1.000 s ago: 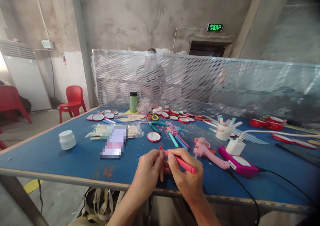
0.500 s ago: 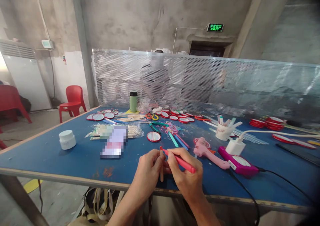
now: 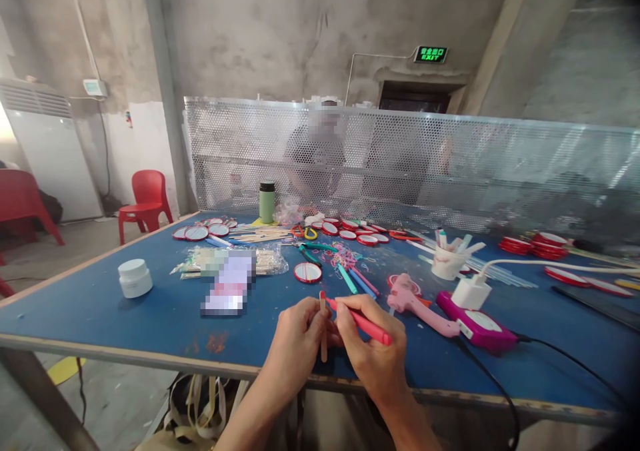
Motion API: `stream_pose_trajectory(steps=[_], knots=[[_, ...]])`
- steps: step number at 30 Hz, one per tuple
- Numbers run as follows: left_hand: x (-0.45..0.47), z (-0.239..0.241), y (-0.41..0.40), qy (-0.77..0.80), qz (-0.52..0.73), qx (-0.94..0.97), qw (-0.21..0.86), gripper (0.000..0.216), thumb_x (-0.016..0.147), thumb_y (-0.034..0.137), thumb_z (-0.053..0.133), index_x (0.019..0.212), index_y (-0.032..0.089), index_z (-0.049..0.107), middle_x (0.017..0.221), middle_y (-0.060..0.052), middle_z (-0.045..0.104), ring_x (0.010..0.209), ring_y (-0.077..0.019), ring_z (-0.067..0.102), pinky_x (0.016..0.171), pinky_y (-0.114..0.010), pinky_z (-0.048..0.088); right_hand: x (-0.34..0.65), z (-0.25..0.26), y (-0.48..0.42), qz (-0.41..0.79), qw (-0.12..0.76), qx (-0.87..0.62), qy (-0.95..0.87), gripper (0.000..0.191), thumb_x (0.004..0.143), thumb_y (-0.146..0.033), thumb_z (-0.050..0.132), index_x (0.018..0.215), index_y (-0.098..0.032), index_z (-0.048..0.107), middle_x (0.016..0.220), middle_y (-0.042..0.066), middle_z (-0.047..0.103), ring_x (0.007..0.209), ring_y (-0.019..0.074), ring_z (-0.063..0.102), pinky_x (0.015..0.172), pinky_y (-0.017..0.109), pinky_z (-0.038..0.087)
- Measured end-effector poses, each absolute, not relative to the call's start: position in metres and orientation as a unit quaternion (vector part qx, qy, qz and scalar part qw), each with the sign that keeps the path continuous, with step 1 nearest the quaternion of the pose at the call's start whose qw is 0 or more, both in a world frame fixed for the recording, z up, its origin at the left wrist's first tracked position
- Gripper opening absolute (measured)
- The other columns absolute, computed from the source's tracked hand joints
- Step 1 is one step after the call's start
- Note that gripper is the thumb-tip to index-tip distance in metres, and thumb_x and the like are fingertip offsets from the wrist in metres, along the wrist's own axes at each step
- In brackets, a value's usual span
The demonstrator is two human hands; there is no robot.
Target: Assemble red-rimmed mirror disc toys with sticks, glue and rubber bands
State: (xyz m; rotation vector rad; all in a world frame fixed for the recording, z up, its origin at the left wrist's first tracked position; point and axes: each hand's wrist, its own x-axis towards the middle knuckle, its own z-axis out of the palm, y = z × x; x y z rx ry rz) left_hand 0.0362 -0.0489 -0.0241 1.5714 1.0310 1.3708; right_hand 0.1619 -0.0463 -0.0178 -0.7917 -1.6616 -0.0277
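My left hand [image 3: 296,346] is closed round a thin wooden stick [image 3: 323,351] held upright over the near edge of the blue table [image 3: 125,311]. The stick's top end is coloured red. My right hand [image 3: 373,351] grips a red marker pen [image 3: 365,325] like a pencil, its tip touching the upper end of the stick. Both hands are close together, fingers nearly touching.
A pink glue gun [image 3: 417,302], a magenta power strip [image 3: 477,328] with white plug and black cable lie to the right. Round red-rimmed discs [image 3: 307,272], coloured pens, a bag of sticks [image 3: 265,260], a white jar [image 3: 135,278] and a green flask [image 3: 267,202] stand farther back. A person sits behind a perforated metal screen [image 3: 450,164].
My hands, stick and marker stay in the same place. The person behind the screen has shifted to the right.
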Motion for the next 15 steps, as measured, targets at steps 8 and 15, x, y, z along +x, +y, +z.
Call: stream_pose_trajectory(steps=[8, 15], knots=[[0.0364, -0.0258, -0.0484, 0.404, 0.539, 0.618, 0.405, 0.037, 0.090, 0.047, 0.049, 0.066, 0.019, 0.055, 0.049, 0.002, 0.057, 0.046, -0.0122, 0.052, 0.051, -0.020, 0.043, 0.1616, -0.0178, -0.0465, -0.011, 0.604, -0.345, -0.718, 0.013, 0.089, -0.017, 0.056, 0.080, -0.020, 0.066, 0.067, -0.001, 0.068, 0.058, 0.0118, 0.063, 0.059, 0.021, 0.051], [0.0357, -0.0265, -0.0476, 0.398, 0.543, 0.620, 0.403, 0.038, 0.090, 0.047, 0.050, 0.065, 0.019, 0.055, 0.052, 0.002, 0.057, 0.046, -0.0115, 0.051, 0.049, -0.020, 0.043, 0.1617, -0.0169, -0.0460, -0.013, 0.601, -0.349, -0.719, 0.014, 0.089, -0.018, 0.056, 0.079, -0.020, 0.065, 0.066, -0.001, 0.067, 0.056, 0.0121, 0.062, 0.058, 0.021, 0.051]])
